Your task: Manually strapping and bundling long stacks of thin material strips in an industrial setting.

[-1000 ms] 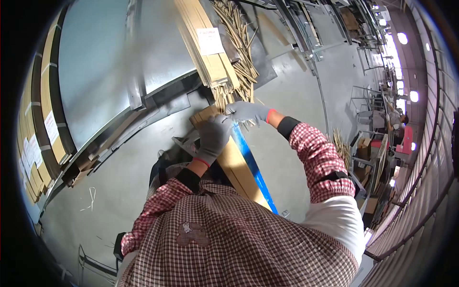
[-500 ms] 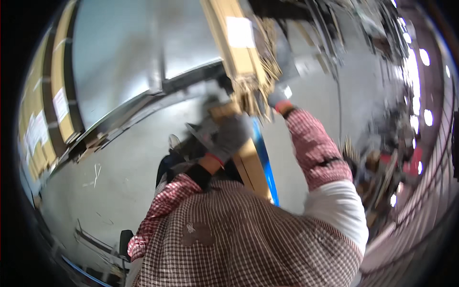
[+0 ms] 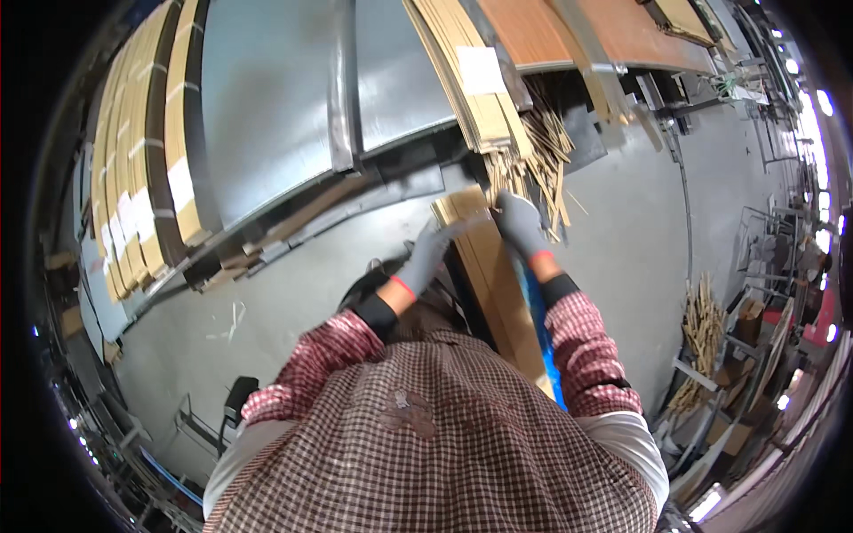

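Observation:
Both my hands wear grey gloves and grip the far end of a stack of long thin wood strips (image 3: 494, 275) that runs from my waist toward the grey floor. My left hand (image 3: 428, 253) is closed on the stack's left edge. My right hand (image 3: 519, 224) is closed on its top right corner. A blue strip (image 3: 544, 342) runs along the stack's right side. Just beyond my hands lies a loose pile of thin wood sticks (image 3: 538, 151).
A bundle of tan boards with a white label (image 3: 471, 84) leans above the sticks. Grey metal sheets (image 3: 267, 98) and stacked boards (image 3: 133, 195) stand at the left. Brown panels (image 3: 569, 31) lie at the top. A cart with sticks (image 3: 706, 329) stands at the right.
My head view has swung and steadied. My left hand slid from the stack's top to its left edge, and my right hand now grips the top right corner.

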`<state>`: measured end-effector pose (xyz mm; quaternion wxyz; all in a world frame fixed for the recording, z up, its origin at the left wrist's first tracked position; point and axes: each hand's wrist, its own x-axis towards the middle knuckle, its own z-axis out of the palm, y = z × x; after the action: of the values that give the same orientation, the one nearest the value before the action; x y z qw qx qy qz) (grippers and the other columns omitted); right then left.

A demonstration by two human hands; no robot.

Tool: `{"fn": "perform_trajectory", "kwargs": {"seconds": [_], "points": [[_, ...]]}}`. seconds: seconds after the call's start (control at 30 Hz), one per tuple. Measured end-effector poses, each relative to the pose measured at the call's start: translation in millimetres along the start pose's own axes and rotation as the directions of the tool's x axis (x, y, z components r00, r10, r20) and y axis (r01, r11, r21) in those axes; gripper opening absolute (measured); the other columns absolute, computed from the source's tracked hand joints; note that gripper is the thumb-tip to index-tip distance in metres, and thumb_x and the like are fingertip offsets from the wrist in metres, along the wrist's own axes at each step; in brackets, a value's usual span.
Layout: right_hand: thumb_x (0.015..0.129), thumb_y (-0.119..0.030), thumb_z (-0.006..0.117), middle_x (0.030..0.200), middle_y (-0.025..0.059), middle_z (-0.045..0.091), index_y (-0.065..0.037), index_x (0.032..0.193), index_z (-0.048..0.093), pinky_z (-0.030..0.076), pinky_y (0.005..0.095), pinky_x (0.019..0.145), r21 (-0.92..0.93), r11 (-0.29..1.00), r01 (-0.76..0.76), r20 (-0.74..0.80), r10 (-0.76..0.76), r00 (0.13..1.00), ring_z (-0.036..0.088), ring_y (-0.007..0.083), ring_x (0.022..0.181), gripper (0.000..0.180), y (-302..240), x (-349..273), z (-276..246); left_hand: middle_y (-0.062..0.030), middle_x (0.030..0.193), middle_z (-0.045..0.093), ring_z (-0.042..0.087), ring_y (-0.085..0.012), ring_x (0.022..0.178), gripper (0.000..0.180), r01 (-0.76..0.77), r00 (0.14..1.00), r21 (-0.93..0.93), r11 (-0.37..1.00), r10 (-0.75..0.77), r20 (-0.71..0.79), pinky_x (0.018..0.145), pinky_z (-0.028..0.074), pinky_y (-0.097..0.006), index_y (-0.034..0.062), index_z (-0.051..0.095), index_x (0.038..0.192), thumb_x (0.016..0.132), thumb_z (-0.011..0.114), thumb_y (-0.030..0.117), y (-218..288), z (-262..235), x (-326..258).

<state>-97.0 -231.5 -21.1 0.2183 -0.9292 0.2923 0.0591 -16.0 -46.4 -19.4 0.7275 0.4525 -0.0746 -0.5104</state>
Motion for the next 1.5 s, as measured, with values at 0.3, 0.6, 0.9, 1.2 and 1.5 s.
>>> {"fn": "perform_trajectory", "kwargs": {"seconds": [0.3,0.6,0.9,1.2,1.5], "points": [[0.074,-0.021,0.075,0.142,0.0102,0.043,0.001,0.14,0.04,0.026,0.0346,0.112,0.647,0.687,-0.331,0.594,-0.182,0.783,0.037,0.0207,0.133,0.079,-80.1,-216.5,-76.3,-0.0097,0.108,0.063,0.06,-0.0149,0.098,0.051,-0.425,0.854,0.189,0.886,0.461,-0.242,0.089,0.047,-0.03,-0.0054,0.05,0.122,0.093,0.064,0.034,211.8,-90.6,-10.6],[0.083,-0.015,0.06,0.127,0.0116,0.059,0.003,0.137,0.045,0.05,0.0346,0.094,0.909,0.12,-0.399,0.415,-0.169,0.894,0.06,0.0221,0.11,0.059,-229.1,-80.1,26.4,-0.0223,0.152,0.03,0.03,-0.0239,0.14,0.085,-0.435,0.815,0.598,0.673,0.576,-0.055,0.111,0.032,-0.033,-0.0039,0.007,0.151,0.096,0.056,0.04,221.3,-275.7,-99.2],[0.091,-0.031,0.058,0.101,0.0123,0.07,-0.001,0.116,0.062,0.057,0.0333,0.077,0.966,0.079,-0.246,0.258,-0.378,0.889,0.068,0.0207,0.083,0.039,-548.1,248.6,0.6,-0.0122,0.103,0.063,0.062,-0.02,0.087,0.026,-0.05,0.797,0.46,0.887,0.313,-0.517,0.08,0.049,-0.032,-0.0019,0.064,0.107,0.095,0.056,0.02,51.9,-404.9,-367.8],[0.091,-0.032,0.062,0.105,0.0129,0.069,0.002,0.123,0.058,0.053,0.0341,0.084,0.998,0.064,-0.005,0.029,-0.377,0.926,0.065,0.0202,0.095,0.047,-716.6,402.5,98.9,-0.0057,0.074,0.061,0.06,-0.0224,0.069,0.023,0.142,0.664,-0.063,0.988,-0.142,-0.734,0.066,0.05,-0.04,0.0014,0.066,0.092,0.091,0.059,0.023,-76.8,-422.9,-412.6],[0.094,-0.026,0.051,0.091,0.0105,0.069,-0.002,0.118,0.061,0.053,0.0314,0.065,0.717,0.594,0.366,0.067,-0.581,0.811,0.064,0.0176,0.068,0.035,-601.0,282.0,35.0,-0.0146,0.085,0.067,0.066,-0.033,0.081,0.031,0.087,0.881,0.856,0.509,0.362,-0.305,0.074,0.052,-0.043,0.0022,0.065,0.097,0.091,0.06,0.032,111.7,-319.8,-220.4]]}}
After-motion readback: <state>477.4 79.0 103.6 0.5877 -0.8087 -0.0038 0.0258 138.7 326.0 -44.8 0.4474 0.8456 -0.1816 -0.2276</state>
